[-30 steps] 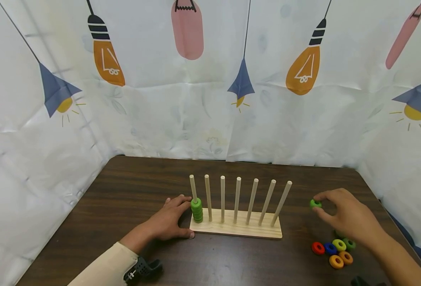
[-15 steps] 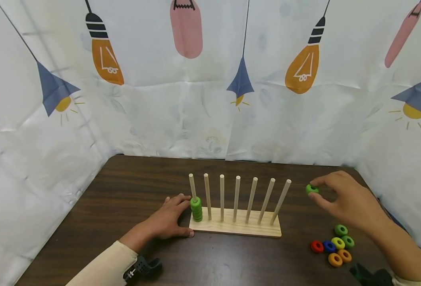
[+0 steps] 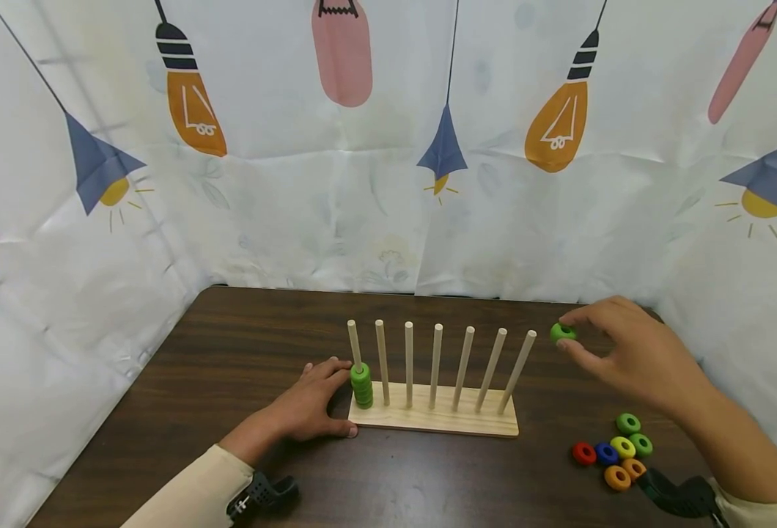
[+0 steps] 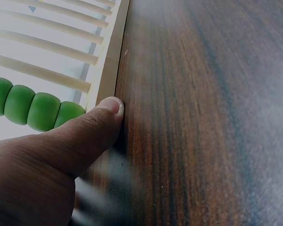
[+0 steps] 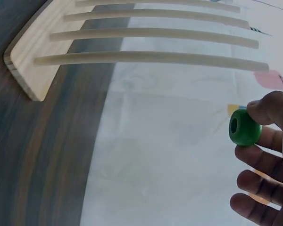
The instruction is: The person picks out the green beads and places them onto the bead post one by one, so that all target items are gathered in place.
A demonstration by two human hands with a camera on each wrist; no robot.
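Note:
A wooden peg rack (image 3: 432, 418) with several upright pegs stands mid-table. Green beads (image 3: 362, 386) are stacked on its leftmost peg, and the other pegs are bare. My left hand (image 3: 312, 403) holds the rack's left end. In the left wrist view its thumb (image 4: 101, 115) lies against the base's front edge, beside the stacked beads. My right hand (image 3: 629, 356) is raised to the right of the rack, pinching a green bead (image 5: 245, 127) between thumb and fingertips. The bead's hole shows in the right wrist view, and its height is near the peg tops.
Loose beads lie at the table's right: a red bead (image 3: 583, 453), a blue bead (image 3: 605, 452), a yellow bead (image 3: 623, 447), two orange and two green ones. A white patterned sheet (image 3: 309, 220) hangs behind the dark wooden table (image 3: 243, 330).
My right hand has risen and moved left toward the rack, carrying the green bead up from above the loose beads. My left hand stays at the rack's end.

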